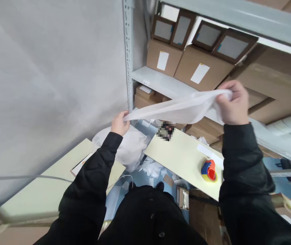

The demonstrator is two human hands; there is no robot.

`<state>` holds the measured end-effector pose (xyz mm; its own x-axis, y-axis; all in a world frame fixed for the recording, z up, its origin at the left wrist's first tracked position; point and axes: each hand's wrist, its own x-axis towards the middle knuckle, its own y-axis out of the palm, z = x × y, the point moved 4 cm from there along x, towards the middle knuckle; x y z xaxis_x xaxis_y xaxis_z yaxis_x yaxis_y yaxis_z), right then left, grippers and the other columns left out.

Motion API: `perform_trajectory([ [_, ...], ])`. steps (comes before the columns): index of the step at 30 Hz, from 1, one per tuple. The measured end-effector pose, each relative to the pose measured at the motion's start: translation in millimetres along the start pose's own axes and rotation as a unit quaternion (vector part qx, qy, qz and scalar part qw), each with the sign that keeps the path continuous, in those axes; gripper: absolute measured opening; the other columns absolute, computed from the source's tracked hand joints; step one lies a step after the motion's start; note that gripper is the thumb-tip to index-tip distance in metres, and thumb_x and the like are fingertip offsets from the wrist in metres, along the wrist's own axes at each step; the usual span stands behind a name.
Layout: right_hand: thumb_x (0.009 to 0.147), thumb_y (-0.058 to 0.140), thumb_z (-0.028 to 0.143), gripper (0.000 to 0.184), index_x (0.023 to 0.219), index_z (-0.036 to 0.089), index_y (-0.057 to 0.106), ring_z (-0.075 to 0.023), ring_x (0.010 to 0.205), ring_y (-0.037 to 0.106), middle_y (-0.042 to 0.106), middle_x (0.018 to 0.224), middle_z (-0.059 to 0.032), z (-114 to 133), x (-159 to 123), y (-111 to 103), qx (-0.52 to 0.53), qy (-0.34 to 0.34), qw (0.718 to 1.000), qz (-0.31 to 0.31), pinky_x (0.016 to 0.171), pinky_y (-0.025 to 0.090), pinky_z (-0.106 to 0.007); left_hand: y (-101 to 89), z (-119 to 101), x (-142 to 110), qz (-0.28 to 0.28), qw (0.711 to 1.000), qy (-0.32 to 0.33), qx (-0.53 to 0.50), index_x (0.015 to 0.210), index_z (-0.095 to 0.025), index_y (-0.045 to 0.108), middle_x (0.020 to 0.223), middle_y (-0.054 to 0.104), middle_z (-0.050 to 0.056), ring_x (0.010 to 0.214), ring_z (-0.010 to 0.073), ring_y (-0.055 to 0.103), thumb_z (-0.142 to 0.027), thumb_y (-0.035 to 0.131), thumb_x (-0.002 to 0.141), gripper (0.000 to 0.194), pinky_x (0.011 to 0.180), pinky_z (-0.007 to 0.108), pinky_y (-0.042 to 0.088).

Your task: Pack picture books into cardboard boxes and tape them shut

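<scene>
A thin, see-through white plastic sheet (176,107) is stretched in the air between my hands; whether it is a flat sheet or a bag I cannot tell. My left hand (120,124) pinches its narrow end. Higher up on the right, my right hand (233,102) is closed round the wider, bunched end, in front of the shelf boxes. Below the sheet is a pale yellow tabletop (171,153), where a tape dispenser (209,170) in red and blue with yellow tape lies. A pixelated patch (166,130) hides something at its far edge.
Metal shelving (161,83) with cardboard boxes (199,68) and brown framed boxes (183,29) rises ahead and right. A full white bag (128,149) stands between the right table and a left table (45,177). Paper scraps (153,168) and a small box (182,197) lie on the floor.
</scene>
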<state>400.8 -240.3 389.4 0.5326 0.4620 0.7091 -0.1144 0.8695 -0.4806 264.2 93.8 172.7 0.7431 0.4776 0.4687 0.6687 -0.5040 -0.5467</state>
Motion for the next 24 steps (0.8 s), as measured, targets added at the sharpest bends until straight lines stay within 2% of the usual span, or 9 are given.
perform_trajectory([
  [2, 0.081, 0.044, 0.066, 0.05, 0.095, 0.02, 0.058, -0.0155, 0.081, 0.061, 0.062, 0.091, -0.0071, -11.3, -13.1, -52.0, 0.018, 0.009, 0.997, -0.075, 0.065, 0.039, -0.03, -0.1, -12.2, 12.7, -0.044, 0.997, -0.007, -0.062, 0.109, -0.016, 0.055, 0.101, 0.064, 0.008, 0.096, 0.0218, 0.063, -0.018, 0.058, 0.065, 0.045, 0.081, 0.033, 0.051],
  [4, 0.081, 0.051, 0.061, 0.044, 0.098, 0.021, 0.059, -0.0168, 0.082, 0.061, 0.062, 0.095, -0.008, -34.1, -46.4, -89.9, 0.021, 0.055, 0.992, -0.109, 0.065, 0.041, -0.031, 9.2, -24.6, 17.3, -0.053, 0.988, -0.034, -0.14, 0.107, -0.017, 0.055, 0.093, 0.061, 0.005, 0.082, 0.0177, 0.064, -0.02, 0.059, 0.062, 0.046, 0.066, 0.027, 0.052],
  [7, 0.069, 0.074, 0.043, 0.047, 0.109, 0.023, 0.057, -0.0148, 0.072, 0.058, 0.062, 0.096, -0.0064, -77.2, -120.7, -117.4, -0.007, 0.172, 0.981, -0.091, 0.063, 0.044, -0.031, 37.0, -46.7, 6.9, -0.024, 0.947, -0.11, -0.302, 0.107, -0.021, 0.054, 0.101, 0.055, 0.005, 0.078, 0.0148, 0.063, -0.022, 0.062, 0.056, 0.051, 0.065, 0.026, 0.052],
  [9, 0.069, 0.075, 0.037, 0.054, 0.117, 0.024, 0.053, -0.016, 0.074, 0.059, 0.062, 0.101, -0.0067, -101.8, -174.4, -123.6, -0.029, 0.236, 0.968, -0.081, 0.067, 0.048, -0.033, 62.9, -65.2, -10.2, 0.056, 0.88, -0.187, -0.434, 0.11, -0.026, 0.052, 0.111, 0.053, 0.006, 0.092, 0.0215, 0.063, -0.032, 0.063, 0.058, 0.053, 0.073, 0.037, 0.054],
  [12, 0.072, 0.07, 0.034, 0.049, 0.117, 0.022, 0.053, -0.0218, 0.097, 0.06, 0.06, 0.113, -0.0087, -124.7, -241.3, -125.5, -0.072, 0.25, 0.962, -0.08, 0.087, 0.048, -0.042, 99.8, -98.6, -38.1, 0.226, 0.747, -0.278, -0.561, 0.112, -0.026, 0.052, 0.121, 0.054, 0.012, 0.114, 0.0348, 0.054, -0.067, 0.053, 0.063, 0.064, 0.081, 0.056, 0.049],
  [14, 0.076, 0.066, 0.032, 0.044, 0.116, 0.021, 0.053, -0.0239, 0.108, 0.057, 0.059, 0.115, -0.0094, -136.9, -273.6, -122.2, -0.081, 0.244, 0.965, -0.046, 0.095, 0.044, -0.044, 119.0, -115.4, -45.3, 0.28, 0.71, -0.304, -0.571, 0.112, -0.023, 0.053, 0.127, 0.052, 0.016, 0.121, 0.0385, 0.047, -0.083, 0.046, 0.057, 0.083, 0.085, 0.059, 0.046],
  [16, 0.079, 0.061, 0.03, 0.041, 0.118, 0.021, 0.052, -0.0241, 0.111, 0.056, 0.059, 0.116, -0.0099, -150.1, -298.1, -117.2, -0.069, 0.246, 0.967, 0.003, 0.097, 0.044, -0.043, 140.4, -124.3, -42.6, 0.288, 0.717, -0.326, -0.544, 0.115, -0.022, 0.051, 0.13, 0.051, 0.017, 0.123, 0.039, 0.045, -0.086, 0.049, 0.054, 0.088, 0.086, 0.059, 0.045],
  [20, 0.082, 0.056, 0.026, 0.042, 0.123, 0.022, 0.05, -0.0244, 0.112, 0.056, 0.059, 0.118, -0.0098, -177.4, -333.6, -107.1, -0.038, 0.268, 0.959, 0.079, 0.096, 0.045, -0.044, 197.6, -124.9, -34.8, 0.257, 0.759, -0.378, -0.463, 0.114, -0.026, 0.05, 0.124, 0.055, 0.014, 0.117, 0.0347, 0.052, -0.081, 0.053, 0.059, 0.078, 0.088, 0.057, 0.045],
  [24, 0.082, 0.054, 0.024, 0.041, 0.123, 0.022, 0.05, -0.0234, 0.11, 0.057, 0.06, 0.118, -0.0097, -199.2, -363.2, -93.4, -0.001, 0.307, 0.943, 0.13, 0.096, 0.046, -0.042, 253.5, -99.9, -50.9, 0.164, 0.825, -0.419, -0.342, 0.102, -0.024, 0.053, 0.103, 0.064, 0.007, 0.094, 0.0231, 0.063, -0.048, 0.071, 0.062, 0.05, 0.079, 0.043, 0.051],
])
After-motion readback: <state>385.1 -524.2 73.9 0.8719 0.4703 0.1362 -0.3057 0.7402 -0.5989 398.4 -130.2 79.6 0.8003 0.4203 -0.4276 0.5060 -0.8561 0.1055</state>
